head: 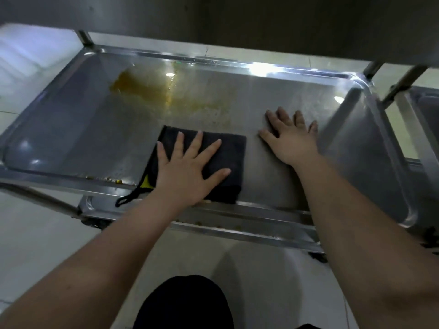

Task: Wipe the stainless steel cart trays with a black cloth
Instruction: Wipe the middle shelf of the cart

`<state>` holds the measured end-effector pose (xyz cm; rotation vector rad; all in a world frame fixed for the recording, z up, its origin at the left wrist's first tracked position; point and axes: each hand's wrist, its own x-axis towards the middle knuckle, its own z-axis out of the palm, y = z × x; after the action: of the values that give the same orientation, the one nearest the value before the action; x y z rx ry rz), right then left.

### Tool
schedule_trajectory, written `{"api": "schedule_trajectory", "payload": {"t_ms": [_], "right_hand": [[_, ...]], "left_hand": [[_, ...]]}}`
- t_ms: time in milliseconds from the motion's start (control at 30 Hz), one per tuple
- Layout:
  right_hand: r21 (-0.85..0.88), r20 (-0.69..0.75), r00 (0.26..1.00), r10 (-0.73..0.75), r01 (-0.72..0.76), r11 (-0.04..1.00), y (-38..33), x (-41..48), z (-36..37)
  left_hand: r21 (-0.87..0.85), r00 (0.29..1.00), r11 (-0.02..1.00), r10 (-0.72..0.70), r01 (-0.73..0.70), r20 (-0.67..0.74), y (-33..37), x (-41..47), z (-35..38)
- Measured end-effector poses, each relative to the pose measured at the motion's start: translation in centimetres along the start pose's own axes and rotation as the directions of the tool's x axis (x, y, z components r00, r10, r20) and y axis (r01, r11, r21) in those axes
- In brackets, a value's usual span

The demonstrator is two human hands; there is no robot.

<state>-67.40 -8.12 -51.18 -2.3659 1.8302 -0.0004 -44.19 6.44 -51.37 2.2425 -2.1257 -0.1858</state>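
L hand (187, 167) lies flat on the black cloth (234, 153), fingers straight & spread, palm pressing down, nothing gripped. The cloth is folded into a rough rectangle & sits in the steel tray (83, 129) against its near rim, approx. mid-width. A thin black loop (126, 200) from the cloth's L corner hangs over the rim, w/ a yellow tag (147, 182) showing beside the wrist. R hand (292, 138) is also flat on bare tray metal, just R of the cloth & not touching it, fingers splayed, holding nothing. A yellow-brown stain (142, 89) spreads over the far L-centre of the tray, well apart from the cloth. Yellowish crumbs (104, 179) lie along the near rim, L of the cloth. An upper shelf (213, 20) overhangs the far side; pale floor (35, 233) below.
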Motion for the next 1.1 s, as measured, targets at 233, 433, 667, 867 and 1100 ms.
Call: {"api": "schedule_trajectory", "payload": {"t_ms": [233, 433, 667, 867, 1100], "right_hand": [[-0.057, -0.005, 1.0, -0.001, 0.001, 0.998, 0.2, 0.3, 0.8], [-0.061, -0.042, 0.999, 0.022, -0.025, 0.998, 0.0, 0.6, 1.0], [-0.044, -0.034, 0.998, 0.048, -0.05, 0.998, 0.2, 0.8, 0.8], [-0.076, 0.008, 0.998, 0.064, -0.063, 0.995, -0.4, 0.5, 0.0], [0.014, 0.048, 0.998, 0.046, -0.046, 0.999, -6.9, 2.9, -0.6]], "left_hand": [[0.042, 0.998, 0.998, 0.05, -0.051, 0.026, -1.0, 4.5, -0.6], [-0.002, 0.995, 1.0, -0.022, 0.022, 0.095, 0.3, 17.4, -2.3], [-0.005, 0.991, 1.0, -0.004, 0.005, 0.132, 0.3, 19.5, -2.9], [-0.014, 0.988, 0.99, 0.142, -0.141, 0.058, -2.9, 4.7, -0.4], [0.009, 0.998, 0.999, 0.048, -0.049, 0.037, -3.5, -0.2, -0.7]]}}
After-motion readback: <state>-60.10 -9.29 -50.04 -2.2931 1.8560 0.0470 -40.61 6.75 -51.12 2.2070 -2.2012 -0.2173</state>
